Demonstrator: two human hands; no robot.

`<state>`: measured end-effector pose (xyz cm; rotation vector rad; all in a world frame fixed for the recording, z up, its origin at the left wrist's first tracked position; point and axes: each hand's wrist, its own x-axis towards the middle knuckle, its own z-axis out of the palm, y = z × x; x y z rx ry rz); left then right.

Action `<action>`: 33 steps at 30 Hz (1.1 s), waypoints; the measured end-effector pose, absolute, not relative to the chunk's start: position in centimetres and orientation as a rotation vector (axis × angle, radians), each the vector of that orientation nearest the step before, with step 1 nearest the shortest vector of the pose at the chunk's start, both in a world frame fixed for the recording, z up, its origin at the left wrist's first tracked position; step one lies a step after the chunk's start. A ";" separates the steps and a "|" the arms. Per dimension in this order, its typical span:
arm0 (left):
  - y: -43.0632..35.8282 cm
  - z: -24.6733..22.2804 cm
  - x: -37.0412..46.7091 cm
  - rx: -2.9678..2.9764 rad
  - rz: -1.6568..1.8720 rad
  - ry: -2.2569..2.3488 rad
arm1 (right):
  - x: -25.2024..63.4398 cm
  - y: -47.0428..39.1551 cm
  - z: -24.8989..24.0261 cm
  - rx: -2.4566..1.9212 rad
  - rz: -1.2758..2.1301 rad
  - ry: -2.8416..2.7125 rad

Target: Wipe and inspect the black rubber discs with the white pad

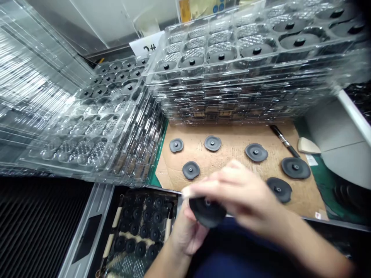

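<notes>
A dark round disc with a small raised centre is held at the front edge of the cardboard. My left hand grips it from below and the left side, fingers closed on its rim. Over its upper edge reaches my right hand, blurred, with a small pale thing at its fingertips that I cannot make out clearly. Several similar discs lie apart on the brown cardboard, among them one left of my right hand and one beside my right wrist.
Stacked clear plastic trays holding discs rise behind the cardboard, with another stack at left. A black marker and a beige block lie at right. Below left sits a crate of dark discs.
</notes>
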<state>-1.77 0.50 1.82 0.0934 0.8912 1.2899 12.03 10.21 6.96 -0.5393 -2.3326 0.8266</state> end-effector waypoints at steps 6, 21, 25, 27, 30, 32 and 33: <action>-0.1 2.5 -3.8 0.057 1.393 0.723 | 15.1 9.7 -2.1 -1.137 0.841 -2.361; -0.1 2.9 -2.0 0.091 1.443 0.835 | 9.8 5.7 8.3 -0.662 0.754 -2.246; -0.2 2.9 -1.8 0.071 1.426 0.818 | 9.1 6.1 7.6 -0.772 0.682 -2.200; -0.3 3.1 -2.1 0.075 1.422 0.790 | 9.4 6.1 7.4 -0.703 0.695 -2.171; -0.3 3.3 -2.6 0.101 1.411 0.750 | 11.3 5.5 7.1 -0.639 0.738 -2.241; -0.2 3.4 -2.5 0.090 1.390 0.765 | 12.8 5.3 7.0 -0.789 0.631 -2.295; -0.1 3.5 -2.3 0.075 1.375 0.790 | 13.2 5.3 7.0 -0.863 0.558 -2.313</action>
